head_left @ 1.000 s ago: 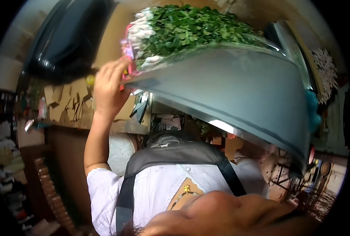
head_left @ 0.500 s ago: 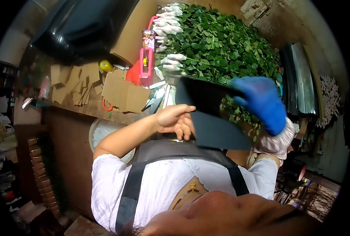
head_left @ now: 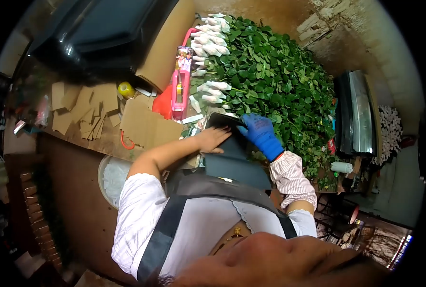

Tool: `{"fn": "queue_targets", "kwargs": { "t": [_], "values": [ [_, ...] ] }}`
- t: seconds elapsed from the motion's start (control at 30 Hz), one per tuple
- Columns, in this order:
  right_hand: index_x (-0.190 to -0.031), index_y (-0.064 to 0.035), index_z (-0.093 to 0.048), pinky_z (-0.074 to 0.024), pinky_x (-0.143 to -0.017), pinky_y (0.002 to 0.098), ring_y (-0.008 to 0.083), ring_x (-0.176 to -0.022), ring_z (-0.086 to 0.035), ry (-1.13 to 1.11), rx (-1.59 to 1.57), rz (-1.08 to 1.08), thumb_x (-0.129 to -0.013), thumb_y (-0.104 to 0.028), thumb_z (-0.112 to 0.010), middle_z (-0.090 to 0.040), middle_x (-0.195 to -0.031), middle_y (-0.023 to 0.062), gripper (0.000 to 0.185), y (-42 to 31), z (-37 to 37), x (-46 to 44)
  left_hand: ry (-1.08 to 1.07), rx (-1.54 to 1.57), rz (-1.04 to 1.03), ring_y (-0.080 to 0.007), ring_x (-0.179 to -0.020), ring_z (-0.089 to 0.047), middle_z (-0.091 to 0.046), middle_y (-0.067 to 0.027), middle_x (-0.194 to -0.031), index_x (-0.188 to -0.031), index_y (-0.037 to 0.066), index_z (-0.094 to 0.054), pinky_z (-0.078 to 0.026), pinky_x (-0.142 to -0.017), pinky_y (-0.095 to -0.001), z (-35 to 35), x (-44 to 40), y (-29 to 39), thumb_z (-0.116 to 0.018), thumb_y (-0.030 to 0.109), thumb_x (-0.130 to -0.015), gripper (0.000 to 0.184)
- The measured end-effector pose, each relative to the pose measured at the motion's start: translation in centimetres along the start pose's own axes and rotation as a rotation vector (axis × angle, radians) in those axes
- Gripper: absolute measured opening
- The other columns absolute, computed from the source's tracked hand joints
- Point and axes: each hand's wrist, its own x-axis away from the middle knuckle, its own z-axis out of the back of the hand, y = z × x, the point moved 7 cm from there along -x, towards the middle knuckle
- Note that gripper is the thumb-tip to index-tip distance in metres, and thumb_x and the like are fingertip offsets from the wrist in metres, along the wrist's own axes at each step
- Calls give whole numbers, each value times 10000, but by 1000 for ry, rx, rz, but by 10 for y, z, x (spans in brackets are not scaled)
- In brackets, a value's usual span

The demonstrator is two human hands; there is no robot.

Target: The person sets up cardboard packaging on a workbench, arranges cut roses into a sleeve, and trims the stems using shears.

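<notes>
A dark, stiff wrapping sheet (head_left: 234,168) lies folded or bent over the bench edge in front of my apron. My bare left hand (head_left: 214,139) rests flat on its upper part, fingers stretched out. At the sheet's upper right edge, my right hand (head_left: 260,135), in a blue glove, pinches the border between thumb and fingers. Just beyond both hands is a large heap of green leafy stems (head_left: 275,71), with white-wrapped flower heads (head_left: 215,48) along its left side.
A pink tape dispenser (head_left: 180,93) stands left of the stems, near cut cardboard pieces (head_left: 148,117) and a yellow tape roll (head_left: 126,89). Dark and clear sheets (head_left: 359,115) stand at the right. Below the bench is a white bucket (head_left: 104,179).
The sheet has come down and away from my body onto the bench. My left hand has gone from holding its edge to lying flat on it; my gloved right hand has moved left.
</notes>
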Motion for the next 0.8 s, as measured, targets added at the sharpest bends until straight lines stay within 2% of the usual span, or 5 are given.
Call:
{"fn": "queue_targets", "kwargs": {
  "t": [0.1,0.2,0.33,0.63,0.8],
  "values": [
    [-1128,-114,-654,-543,-771,422,310,-899,-680,458,-425,148,-854,-316,-703,-707,-1002,100,343,-17,60,34,-5,-138,46,-317,-1475,-250,-278,-182,-1587,-1512,8,-295,-215,-1180,-461,-20,9,-14,-538,620,-887,908],
    [-1221,-69,-642,-536,-879,374,312,-988,-674,26,-883,142,-845,-233,-722,-694,-1126,133,419,-29,78,63,15,-90,100,-298,-1478,-242,-268,-162,-1595,-1520,23,-290,-187,-1187,-473,-20,10,-17,-547,630,-870,925],
    [-1271,-131,-601,-500,-911,416,287,-1081,-625,528,-190,163,-832,-299,-709,-650,-1200,105,482,-22,24,29,-27,-165,119,-257,-1490,-222,-254,-128,-1610,-1540,40,-266,-133,-1205,-431,-21,10,-17,-496,668,-875,943],
    [-1320,-75,-572,-488,-947,423,346,-1121,-609,502,-246,255,-808,-341,-739,-617,-1262,173,601,-33,25,34,85,-196,63,-278,-1463,-282,-298,-152,-1587,-1516,29,-302,-190,-1188,-469,-28,12,-20,-506,670,-864,937],
    [-1349,-89,-560,-473,-973,416,365,-1116,-607,-241,-382,272,-768,-366,-758,-626,-1247,183,674,-85,-59,65,139,-151,31,-297,-1443,-326,-354,-174,-1551,-1477,18,-362,-216,-1182,-457,-19,14,-17,-587,554,-846,858]
  ]
}}
